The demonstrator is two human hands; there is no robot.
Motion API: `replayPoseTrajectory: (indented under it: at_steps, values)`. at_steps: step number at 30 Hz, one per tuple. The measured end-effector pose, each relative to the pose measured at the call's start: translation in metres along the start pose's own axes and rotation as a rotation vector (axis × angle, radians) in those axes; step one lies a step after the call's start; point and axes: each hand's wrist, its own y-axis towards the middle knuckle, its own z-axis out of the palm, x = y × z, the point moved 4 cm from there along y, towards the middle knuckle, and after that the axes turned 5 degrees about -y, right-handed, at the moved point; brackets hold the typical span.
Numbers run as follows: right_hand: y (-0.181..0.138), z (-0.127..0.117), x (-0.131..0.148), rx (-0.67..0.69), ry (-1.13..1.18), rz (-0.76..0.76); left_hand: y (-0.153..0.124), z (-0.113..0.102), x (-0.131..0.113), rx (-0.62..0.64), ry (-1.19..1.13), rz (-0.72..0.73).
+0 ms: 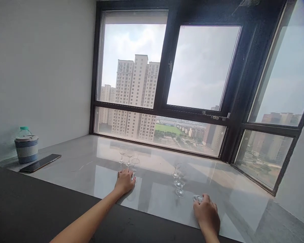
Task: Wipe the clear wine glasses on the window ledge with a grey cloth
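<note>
Two groups of clear stemmed glasses stand on a glossy marble windowsill [91, 162]. The left group of glasses [128, 157] has three in a cluster; my left hand [124, 182] rests at the foot of the nearest one, fingers curled round its base. The right group of glasses [179, 179] stands in a short row. My right hand [207, 216] lies on the sill just right of that row, fingers closed round the base of a glass [198, 198] whose upper part I cannot make out.
A dark phone [40, 163] lies flat at the far left beside a striped lidded cup [26, 148] with a green-capped bottle behind it. A dark counter edge [40, 206] runs along the front. Large windows [200, 67] close off the back and right.
</note>
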Motion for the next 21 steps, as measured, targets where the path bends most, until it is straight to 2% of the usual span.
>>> replayPoseTrajectory:
  at_steps: [21]
  values:
    - [-0.0020, -0.0036, 0.0031, -0.013, -0.011, 0.001, 0.0009, 0.0023, 0.0015, -0.006, 0.015, 0.008]
